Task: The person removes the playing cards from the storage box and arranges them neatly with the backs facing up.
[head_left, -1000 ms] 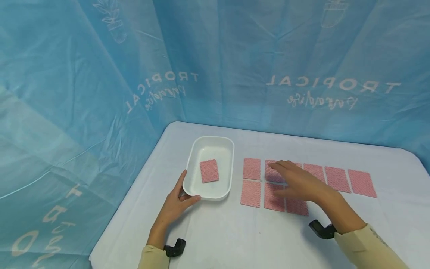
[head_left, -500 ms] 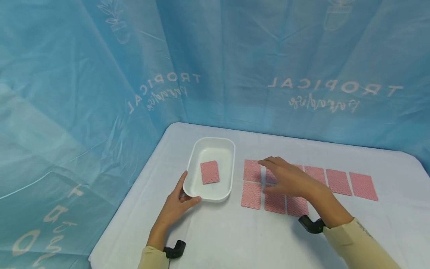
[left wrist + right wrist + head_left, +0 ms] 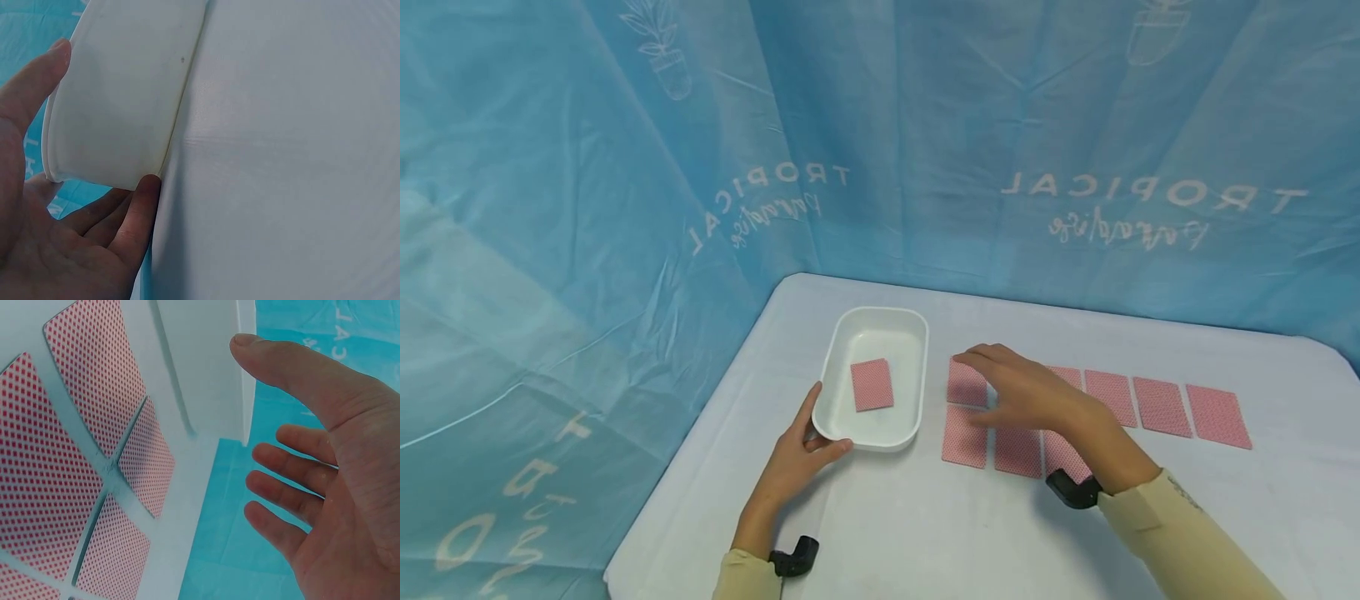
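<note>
My left hand [image 3: 792,468] holds the near left corner of a white rectangular tray [image 3: 887,335]. Its thumb lies at the near rim and its fingers along the left side. In the left wrist view, that hand [image 3: 69,253] cups the outer wall of the tray [image 3: 119,100]. Inside the tray lie playing cards [image 3: 872,385] with red-and-white patterned backs, stacked slightly askew. My right hand [image 3: 1033,393] hovers above the left part of the laid-out cards [image 3: 964,437], hiding some of them. Seen from the right wrist, this hand [image 3: 350,506] has spread fingers and holds nothing.
Several face-down cards [image 3: 1217,415] form two rows right of the tray, the back row reaching further right. A white cloth covers the table [image 3: 910,533]. Blue printed curtains [image 3: 925,167] stand behind it and at its left.
My right hand has moved left over the cards, towards the tray, uncovering cards on its right and covering ones further left. The left hand stays at the tray's corner.
</note>
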{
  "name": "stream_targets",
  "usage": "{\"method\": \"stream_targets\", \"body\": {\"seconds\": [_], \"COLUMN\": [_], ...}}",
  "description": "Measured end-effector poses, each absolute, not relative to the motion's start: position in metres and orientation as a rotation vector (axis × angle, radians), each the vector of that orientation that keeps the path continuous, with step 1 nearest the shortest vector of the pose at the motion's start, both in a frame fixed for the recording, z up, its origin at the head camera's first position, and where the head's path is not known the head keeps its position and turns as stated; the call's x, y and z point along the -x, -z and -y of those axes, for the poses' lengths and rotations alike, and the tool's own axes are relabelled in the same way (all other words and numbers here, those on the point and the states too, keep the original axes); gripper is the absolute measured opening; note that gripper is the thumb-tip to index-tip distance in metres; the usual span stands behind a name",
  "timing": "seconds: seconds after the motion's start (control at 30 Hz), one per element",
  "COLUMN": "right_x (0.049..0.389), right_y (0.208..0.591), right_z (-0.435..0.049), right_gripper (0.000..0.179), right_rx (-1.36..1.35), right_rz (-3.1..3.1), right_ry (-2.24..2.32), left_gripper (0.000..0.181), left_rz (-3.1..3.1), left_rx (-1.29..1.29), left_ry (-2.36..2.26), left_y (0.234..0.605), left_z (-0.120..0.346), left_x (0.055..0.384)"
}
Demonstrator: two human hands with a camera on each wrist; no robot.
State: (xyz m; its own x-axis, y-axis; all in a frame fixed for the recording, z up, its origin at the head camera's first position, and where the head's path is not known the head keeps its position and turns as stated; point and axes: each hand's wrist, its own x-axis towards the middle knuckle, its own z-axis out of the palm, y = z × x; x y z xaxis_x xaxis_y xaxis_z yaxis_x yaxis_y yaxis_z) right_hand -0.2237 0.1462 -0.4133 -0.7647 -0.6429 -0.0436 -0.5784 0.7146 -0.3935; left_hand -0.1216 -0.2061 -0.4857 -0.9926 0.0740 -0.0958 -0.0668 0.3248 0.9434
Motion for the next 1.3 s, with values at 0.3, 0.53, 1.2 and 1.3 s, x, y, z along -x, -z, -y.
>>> {"method": "stream_targets", "body": {"seconds": [0.3, 0.53, 1.2, 1.3], "right_x": [0.229, 0.234, 0.246, 0.246], "right_y": [0.413, 0.414, 0.421, 0.423], "right_z": [-0.133, -0.115, -0.067, -0.059], "right_gripper": [0.081, 0.081, 0.083, 0.084], "right_rx": [1.026, 1.055, 1.104, 1.111], "right_rz": [-2.716, -2.717, -2.691, -2.678], "right_ry": [0.536, 0.534, 0.479, 0.462], "left_gripper": [0.100, 0.100, 0.099, 0.098], "left_rz": [-2.453, -2.467, -2.448, -2.427], "left_rx": [0.037, 0.055, 0.037, 0.009], "left_ry": [-1.763, -1.766, -1.769, -1.770], "left_y": [0.489, 0.497, 0.486, 0.472], "left_z": [0.205, 0.207, 0.203, 0.201], "left_x": [0.123, 0.124, 0.121, 0.118]}}
